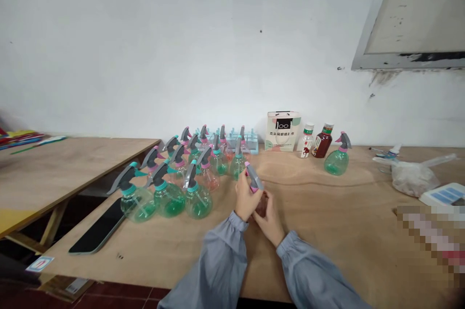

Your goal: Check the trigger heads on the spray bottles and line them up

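Just left of centre, round see-through green- and pink-tinted spray bottles (169, 200) crowd the way, a flat black smartphone (97, 229) beside them; a cream paper bag (282, 140) stands behind. The left hand (246, 196) grips the upper part of a reddish plastic spray bottle (262, 206), the right hand (271, 222) its body, over a brown wooden table (334, 231) against a white wall (181, 47). Plain wood runs rightward; the near edge passes beneath grey-blue sleeves (221, 260).

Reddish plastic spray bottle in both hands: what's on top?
Grey-and-pink plastic trigger head, partly covered by the left hand. Its joint with the bottle is hidden, so seating can't be checked.
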`<state>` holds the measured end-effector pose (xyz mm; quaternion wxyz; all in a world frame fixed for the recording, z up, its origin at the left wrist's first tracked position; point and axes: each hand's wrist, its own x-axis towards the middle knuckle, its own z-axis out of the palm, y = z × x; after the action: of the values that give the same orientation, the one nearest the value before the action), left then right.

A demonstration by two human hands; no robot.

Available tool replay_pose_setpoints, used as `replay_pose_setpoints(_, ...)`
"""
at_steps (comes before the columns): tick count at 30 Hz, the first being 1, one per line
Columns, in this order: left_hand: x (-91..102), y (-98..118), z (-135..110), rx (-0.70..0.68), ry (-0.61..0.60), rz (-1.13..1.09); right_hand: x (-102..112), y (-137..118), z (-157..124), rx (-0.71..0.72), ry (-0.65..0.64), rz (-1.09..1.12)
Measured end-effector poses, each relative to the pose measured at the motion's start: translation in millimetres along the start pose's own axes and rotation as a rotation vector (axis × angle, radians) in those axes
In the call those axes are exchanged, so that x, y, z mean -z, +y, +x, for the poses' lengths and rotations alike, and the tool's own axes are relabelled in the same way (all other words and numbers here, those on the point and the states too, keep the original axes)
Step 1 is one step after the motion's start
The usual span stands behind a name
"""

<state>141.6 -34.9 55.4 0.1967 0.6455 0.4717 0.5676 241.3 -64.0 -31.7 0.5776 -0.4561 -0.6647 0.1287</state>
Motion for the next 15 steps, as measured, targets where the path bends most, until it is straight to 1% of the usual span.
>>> replay_pose_setpoints(1,4.0,-2.5,2.4,0.012,0.007,-0.034,6.3,0.9,5.6,0.007,0.002,-0.023)
replay_pose_setpoints(2,8.1,-4.9,4.4,0.017,0.011,-0.074,17.6,4.0,14.3,0.005,0.024,-0.053)
replay_pose_setpoints(3,12.2,-6.9,6.0,0.017,0.013,-0.118,33.7,9.3,26.4,-0.016,0.074,-0.084)
replay_pose_setpoints(4,16.0,-8.3,7.4,0.014,0.013,-0.161,54.4,16.7,41.4,-0.062,0.174,-0.119)
replay_pose_setpoints(6,22.7,-8.7,9.4,0.012,0.011,-0.233,105.6,36.6,77.7,-0.184,0.442,-0.237)
replay_pose_setpoints(8,28.0,-6.0,11.0,0.025,0.002,-0.279,161.0,59.7,115.9,-0.261,0.617,-0.314)
replay_pose_setpoints(9,30.4,-3.7,11.6,0.044,-0.005,-0.295,186.7,71.0,133.3,-0.32,0.704,-0.375)
replay_pose_setpoints(10,32.5,-1.0,12.2,0.071,-0.015,-0.311,209.5,81.8,148.6,-0.387,0.763,-0.431)
replay_pose_setpoints(12,36.1,4.4,12.9,0.121,-0.046,-0.352,243.6,100.7,171.6,-0.473,0.815,-0.489)
replay_pose_setpoints(13,37.6,6.6,13.1,0.136,-0.063,-0.374,254.7,108.8,179.1,-0.499,0.804,-0.522)
replay_pose_setpoints(15,39.9,8.7,13.2,0.149,-0.108,-0.413,267.1,122.3,187.5,-0.501,0.744,-0.597)
